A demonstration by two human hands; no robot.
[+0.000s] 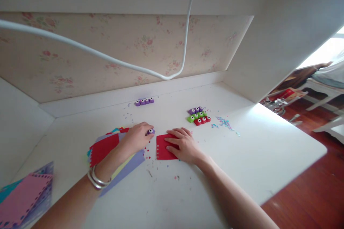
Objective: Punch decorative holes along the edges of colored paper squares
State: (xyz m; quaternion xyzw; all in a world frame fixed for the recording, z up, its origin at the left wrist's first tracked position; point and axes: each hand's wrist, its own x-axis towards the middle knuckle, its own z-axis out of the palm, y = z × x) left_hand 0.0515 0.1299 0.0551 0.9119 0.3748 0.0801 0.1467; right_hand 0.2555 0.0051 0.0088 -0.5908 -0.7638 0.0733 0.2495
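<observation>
Between the fingers of my left hand (pixel 138 136) is a small purple paper punch (pixel 150 131) with a white knob, just off the upper left corner of a red paper square (pixel 161 148). Small holes run down that square's left edge. My right hand (pixel 184 145) lies on the square with its fingers spread, covering its right part. Under my left wrist is a stack of coloured sheets, with a red sheet (pixel 103 148) on top and a lavender sheet (pixel 135 162) below. Red paper dots (pixel 147 153) lie between stack and square.
Purple punches (pixel 144 102) stand in a row near the back wall. At the right are rows of purple, green (pixel 197 116) and red punches (pixel 202 120), beside scattered blue confetti (pixel 225 122). Pink hole-edged paper (pixel 25 198) lies at the left. A white cable (pixel 118 61) hangs in front.
</observation>
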